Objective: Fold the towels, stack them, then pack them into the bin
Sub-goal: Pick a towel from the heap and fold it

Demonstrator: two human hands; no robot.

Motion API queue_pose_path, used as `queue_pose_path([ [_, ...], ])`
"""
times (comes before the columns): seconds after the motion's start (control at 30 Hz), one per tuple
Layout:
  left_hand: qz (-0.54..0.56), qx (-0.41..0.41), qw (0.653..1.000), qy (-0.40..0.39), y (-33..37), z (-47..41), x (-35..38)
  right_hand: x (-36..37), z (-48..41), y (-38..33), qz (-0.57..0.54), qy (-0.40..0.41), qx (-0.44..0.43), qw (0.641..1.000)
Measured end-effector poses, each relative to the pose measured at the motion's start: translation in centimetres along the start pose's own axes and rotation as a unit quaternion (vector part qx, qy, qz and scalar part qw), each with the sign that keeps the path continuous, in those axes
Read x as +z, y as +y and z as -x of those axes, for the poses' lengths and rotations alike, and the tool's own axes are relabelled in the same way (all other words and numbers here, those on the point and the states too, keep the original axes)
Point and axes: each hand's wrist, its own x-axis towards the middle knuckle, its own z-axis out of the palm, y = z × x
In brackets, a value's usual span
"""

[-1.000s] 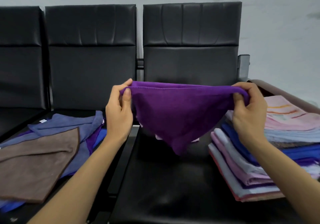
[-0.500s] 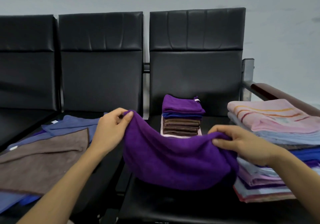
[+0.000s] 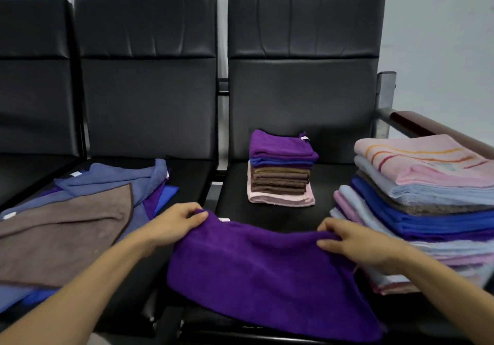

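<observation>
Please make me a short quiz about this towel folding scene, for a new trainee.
1. True or false: the left hand and the right hand both pinch the far edge of the spread purple towel.
2. Which colour tops the small folded stack? A brown, B purple, C pink.
3. Fill in: the unfolded pile lies on the person's ____ side.
Key: 1 true; 2 B; 3 left.

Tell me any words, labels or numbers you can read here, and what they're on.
No readable text anywhere.
Front tag on the front towel: too small to read.
Stack tag on the small stack: too small to read.
Pile tags on the left pile: too small to read.
</observation>
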Motion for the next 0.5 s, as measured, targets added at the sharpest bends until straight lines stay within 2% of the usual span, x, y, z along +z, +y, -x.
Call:
queue_pose_path([
  [0.1,-0.012,0.003,0.999,0.046,-0.1,-1.3,1.3,0.3,-1.0,0.2,0.158,0.081,0.058,0.982],
  [0.2,-0.047,-0.006,0.996,0.073,-0.5,-2.8,2.2,1.1,-1.5,0.6,0.268,0.092,0.088,0.955],
  [0.27,-0.089,-0.028,0.994,0.061,-0.8,-3.5,2.8,1.8,-1.8,0.9,0.310,0.078,0.096,0.943],
  [0.37,-0.144,-0.054,0.988,0.023,-1.1,-4.0,3.5,2.4,-1.6,0.8,0.374,0.079,0.073,0.921],
  [0.5,-0.154,-0.071,0.986,0.004,-1.1,-3.6,3.4,2.7,-1.0,0.4,0.508,0.149,0.006,0.848],
])
